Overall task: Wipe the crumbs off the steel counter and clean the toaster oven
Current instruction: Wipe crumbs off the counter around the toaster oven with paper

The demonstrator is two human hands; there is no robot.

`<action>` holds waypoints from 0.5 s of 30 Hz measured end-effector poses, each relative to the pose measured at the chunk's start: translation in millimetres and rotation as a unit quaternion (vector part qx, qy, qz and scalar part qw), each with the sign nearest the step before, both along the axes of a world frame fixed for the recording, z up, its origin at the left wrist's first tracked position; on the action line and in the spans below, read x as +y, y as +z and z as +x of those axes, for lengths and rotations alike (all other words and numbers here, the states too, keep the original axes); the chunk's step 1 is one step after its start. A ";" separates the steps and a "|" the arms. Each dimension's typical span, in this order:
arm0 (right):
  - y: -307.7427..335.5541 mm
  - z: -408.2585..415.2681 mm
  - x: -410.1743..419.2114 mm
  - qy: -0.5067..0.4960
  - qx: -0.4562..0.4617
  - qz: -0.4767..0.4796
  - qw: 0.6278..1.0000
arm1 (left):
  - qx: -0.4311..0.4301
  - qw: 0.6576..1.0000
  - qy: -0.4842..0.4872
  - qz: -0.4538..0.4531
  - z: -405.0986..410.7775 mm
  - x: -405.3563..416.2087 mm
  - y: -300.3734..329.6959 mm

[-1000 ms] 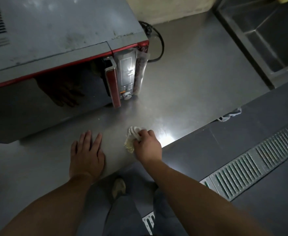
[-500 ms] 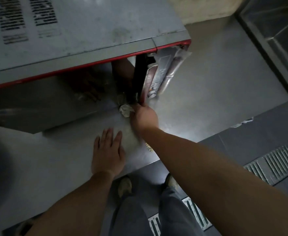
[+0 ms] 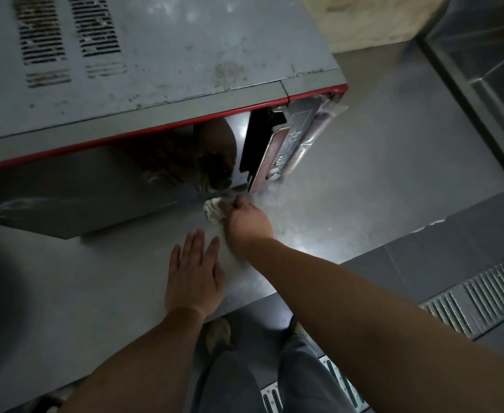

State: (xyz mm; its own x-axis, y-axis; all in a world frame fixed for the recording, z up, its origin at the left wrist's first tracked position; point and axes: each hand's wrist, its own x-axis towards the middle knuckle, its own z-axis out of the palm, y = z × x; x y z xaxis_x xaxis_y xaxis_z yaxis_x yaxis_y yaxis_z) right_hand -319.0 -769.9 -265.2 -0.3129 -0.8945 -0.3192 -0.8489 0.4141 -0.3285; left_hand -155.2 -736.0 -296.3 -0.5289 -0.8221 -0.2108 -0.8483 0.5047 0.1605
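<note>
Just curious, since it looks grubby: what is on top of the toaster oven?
Nothing stands on the toaster oven; its grey top shows two blocks of vent slots and scattered stains and specks. The far end of the top runs out of view.

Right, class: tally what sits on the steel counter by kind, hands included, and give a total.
Toaster ovens: 1
Crumpled white cloths: 1, gripped by the right hand
Hands: 2, left hand flat on the counter, right hand
Total: 4

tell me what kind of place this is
Probably a commercial or back-of-house kitchen: a steel counter carrying a worn toaster oven, a steel sink basin at the right, and a floor drain grate below.
</note>
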 end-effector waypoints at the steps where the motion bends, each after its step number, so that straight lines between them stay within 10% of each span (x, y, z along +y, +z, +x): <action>1: 0.0 0.7 0.4 0.013 0.004 0.009 1.000 | -0.001 1.000 -0.001 0.001 0.2 -0.5 -0.2; 11: 25.7 -69.1 51.7 0.182 0.030 0.057 0.981 | 0.009 1.000 0.000 -0.011 -0.4 -0.3 2.0; 15: 45.7 -97.0 60.7 0.109 0.019 0.062 0.992 | 0.018 1.000 0.008 -0.001 0.3 0.2 2.5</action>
